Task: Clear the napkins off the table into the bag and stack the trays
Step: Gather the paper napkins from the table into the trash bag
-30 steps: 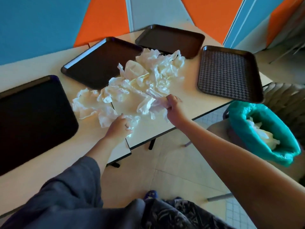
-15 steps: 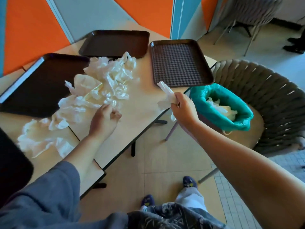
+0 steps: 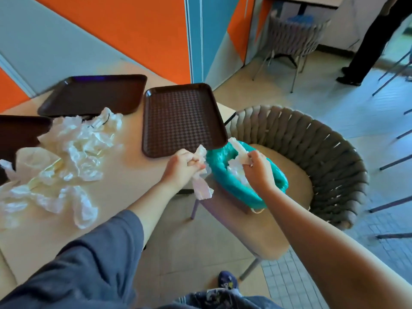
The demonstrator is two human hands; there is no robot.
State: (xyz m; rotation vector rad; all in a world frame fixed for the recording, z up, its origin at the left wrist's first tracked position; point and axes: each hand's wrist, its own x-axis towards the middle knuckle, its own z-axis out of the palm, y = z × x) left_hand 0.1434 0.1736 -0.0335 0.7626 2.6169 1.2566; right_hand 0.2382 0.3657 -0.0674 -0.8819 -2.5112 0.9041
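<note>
Now right hand (image 3: 258, 169) pinching a napkin (image 3: 239, 150) over the bag (image 3: 243, 188), left hand (image 3: 181, 167) gripping another (image 3: 201, 188) beside it.

A pale wooden desk (image 3: 124, 175) carries three brown trays. The patterned tray (image 3: 181, 119) lies at its right corner, a plain tray (image 3: 93, 94) just left of it and farther back, and a third tray (image 3: 20, 132) at the left edge. Crumpled white napkins (image 3: 73, 150) sprawl left of the patterned tray, touching the other two.
</note>
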